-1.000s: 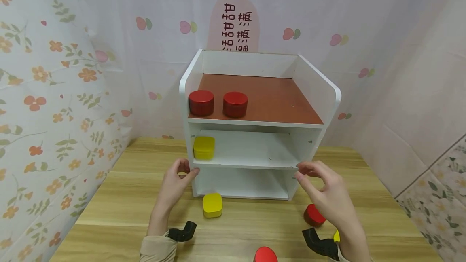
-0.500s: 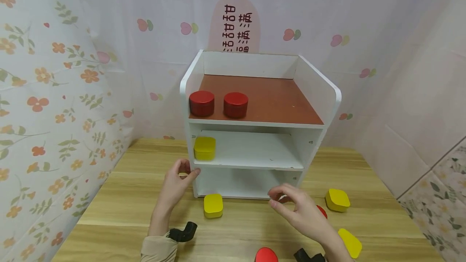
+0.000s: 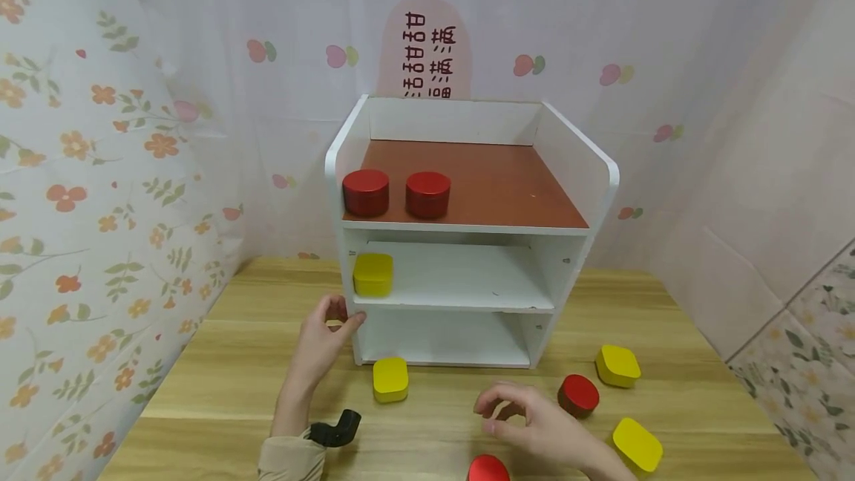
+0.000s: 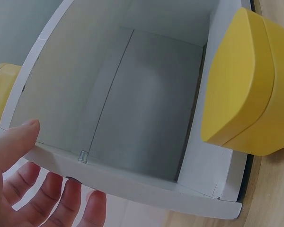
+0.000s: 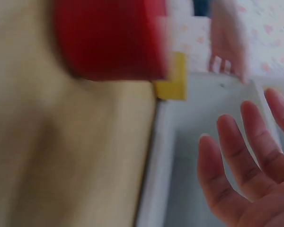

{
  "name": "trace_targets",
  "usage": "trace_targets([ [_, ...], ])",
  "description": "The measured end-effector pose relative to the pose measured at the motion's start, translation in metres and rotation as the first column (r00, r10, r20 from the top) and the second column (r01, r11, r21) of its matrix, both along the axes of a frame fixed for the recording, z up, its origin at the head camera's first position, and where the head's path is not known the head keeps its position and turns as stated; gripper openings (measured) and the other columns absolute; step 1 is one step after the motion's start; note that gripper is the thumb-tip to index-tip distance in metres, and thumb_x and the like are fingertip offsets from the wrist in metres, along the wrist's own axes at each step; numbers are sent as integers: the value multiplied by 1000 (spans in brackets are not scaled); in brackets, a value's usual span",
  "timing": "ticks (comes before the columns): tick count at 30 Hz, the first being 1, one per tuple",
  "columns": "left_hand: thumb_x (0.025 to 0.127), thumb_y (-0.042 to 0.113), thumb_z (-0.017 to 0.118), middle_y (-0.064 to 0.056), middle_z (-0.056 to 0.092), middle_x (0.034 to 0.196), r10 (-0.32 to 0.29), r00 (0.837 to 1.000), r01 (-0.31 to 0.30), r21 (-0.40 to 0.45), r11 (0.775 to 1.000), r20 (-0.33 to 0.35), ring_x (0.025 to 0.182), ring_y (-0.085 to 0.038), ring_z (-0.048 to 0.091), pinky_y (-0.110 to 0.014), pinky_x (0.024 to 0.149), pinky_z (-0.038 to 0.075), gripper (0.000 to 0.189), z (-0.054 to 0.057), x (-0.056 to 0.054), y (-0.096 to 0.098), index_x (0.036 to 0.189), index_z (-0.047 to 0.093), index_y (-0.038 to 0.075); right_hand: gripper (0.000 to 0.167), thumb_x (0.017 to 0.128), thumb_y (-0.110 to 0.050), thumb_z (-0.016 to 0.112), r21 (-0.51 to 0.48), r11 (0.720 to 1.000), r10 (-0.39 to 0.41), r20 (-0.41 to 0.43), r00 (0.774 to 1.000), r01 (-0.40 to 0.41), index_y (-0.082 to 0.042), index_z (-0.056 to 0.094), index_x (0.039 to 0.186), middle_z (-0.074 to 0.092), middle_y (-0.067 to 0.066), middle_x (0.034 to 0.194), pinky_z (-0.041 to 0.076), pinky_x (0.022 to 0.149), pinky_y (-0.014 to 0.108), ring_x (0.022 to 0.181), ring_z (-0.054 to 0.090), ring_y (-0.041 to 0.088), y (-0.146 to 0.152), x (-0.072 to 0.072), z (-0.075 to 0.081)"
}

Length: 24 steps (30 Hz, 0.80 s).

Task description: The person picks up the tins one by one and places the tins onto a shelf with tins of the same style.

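Note:
A small white shelf unit point(image 3: 477, 273) stands on the wooden table. My left hand point(image 3: 322, 336) holds its left side panel near the middle board. In the left wrist view, the thumb point(image 4: 16, 144) lies at the panel's front edge and the other fingers wrap the outer side. My right hand point(image 3: 531, 421) is in front of the unit, fingers loosely bent, with nothing in it. A round red tin point(image 3: 488, 468) sits just below that hand at the frame's bottom edge. Behind the wrist is another red tin point(image 3: 578, 395). A yellow tin point(image 3: 390, 379) lies before the unit's left foot.
Two red tins point(image 3: 365, 193) stand on the brown top board, towards the left. One yellow tin point(image 3: 373, 275) occupies the left end of the middle board. Further yellow tins point(image 3: 617, 365) lie on the table point(image 3: 227, 362) at right. Patterned curtains point(image 3: 267, 132) hang behind.
My right hand has left the unit's right side and come down and left towards the table's front, uncovering the red and yellow tins at right. The left hand has stayed at the panel.

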<state>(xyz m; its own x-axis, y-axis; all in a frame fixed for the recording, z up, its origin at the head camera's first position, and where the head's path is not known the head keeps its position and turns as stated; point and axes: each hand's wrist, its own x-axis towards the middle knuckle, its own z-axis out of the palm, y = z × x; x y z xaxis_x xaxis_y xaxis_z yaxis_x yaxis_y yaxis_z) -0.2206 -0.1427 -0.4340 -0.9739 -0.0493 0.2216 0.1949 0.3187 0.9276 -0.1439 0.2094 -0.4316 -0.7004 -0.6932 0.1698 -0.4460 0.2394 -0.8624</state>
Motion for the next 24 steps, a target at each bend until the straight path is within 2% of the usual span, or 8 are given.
trace_targets([
  [4,90,17,72,-10,55,99,2,1000,-3,5,1000,4,97,-24,52,-38,84,46,28,0,0,0,109,54,7,17,97,-16,62,45,996,64,123,990,-70,-11,62,113,63,9,113,50,87,30,102,59,25,1,1,-12],
  [8,90,18,73,-10,55,99,2,1000,-2,5,1000,4,96,-24,52,-37,84,46,28,1,1,0,108,54,7,21,97,-20,63,79,991,85,216,973,-104,-11,62,115,62,6,113,50,86,29,103,58,25,4,1,-21],
  [11,90,16,73,-10,55,98,1,1000,-1,13,1000,-2,96,-24,52,-37,83,47,27,1,1,0,107,54,6,22,96,-19,64,81,989,103,230,968,-124,-12,61,117,62,5,114,50,86,29,102,58,25,8,-1,-25],
  [17,90,14,73,-10,55,97,-4,1000,4,26,1000,-18,95,-23,52,-35,83,49,26,2,1,0,106,54,5,25,95,-20,66,60,983,162,144,976,-172,-11,60,117,63,8,115,51,87,34,101,60,27,14,-5,-30],
  [24,90,15,73,-10,54,98,3,1000,-3,14,1000,-10,96,-23,52,-35,83,49,27,2,1,1,106,53,6,33,92,-20,70,112,958,239,192,952,-264,-15,59,123,60,2,120,47,92,33,105,58,20,20,-7,-31],
])
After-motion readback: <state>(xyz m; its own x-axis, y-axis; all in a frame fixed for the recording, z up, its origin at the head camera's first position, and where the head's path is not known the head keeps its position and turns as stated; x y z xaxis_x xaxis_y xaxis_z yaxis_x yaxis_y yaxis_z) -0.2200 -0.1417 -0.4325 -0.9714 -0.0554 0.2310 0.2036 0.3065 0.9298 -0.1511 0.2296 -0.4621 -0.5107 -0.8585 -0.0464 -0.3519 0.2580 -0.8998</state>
